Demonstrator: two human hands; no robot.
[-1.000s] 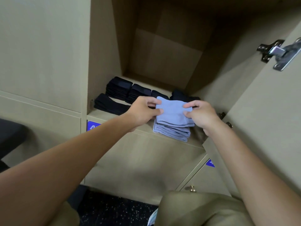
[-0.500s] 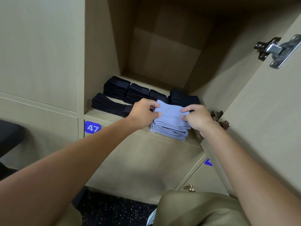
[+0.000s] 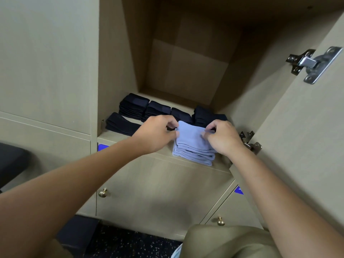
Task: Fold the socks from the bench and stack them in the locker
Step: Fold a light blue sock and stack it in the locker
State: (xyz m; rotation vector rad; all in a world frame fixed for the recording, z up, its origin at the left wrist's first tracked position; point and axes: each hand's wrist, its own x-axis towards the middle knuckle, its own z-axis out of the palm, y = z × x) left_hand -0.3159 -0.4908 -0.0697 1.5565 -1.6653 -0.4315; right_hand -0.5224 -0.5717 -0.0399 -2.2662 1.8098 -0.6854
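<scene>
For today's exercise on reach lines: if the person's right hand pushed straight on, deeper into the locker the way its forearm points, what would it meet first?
Probably the dark sock stack just behind the right hand, which pinches the top light blue sock; depth is uncertain.

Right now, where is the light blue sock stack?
In the head view, the blue stack sits at the locker shelf's front edge, right of centre, before the dark socks.

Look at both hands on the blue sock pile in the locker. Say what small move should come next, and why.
Probably let go and draw both hands back. The left hand and right hand pinch the top sock at its two sides, and it already lies flat on the blue pile at the locker's front edge, roughly in line with the socks below.
</scene>
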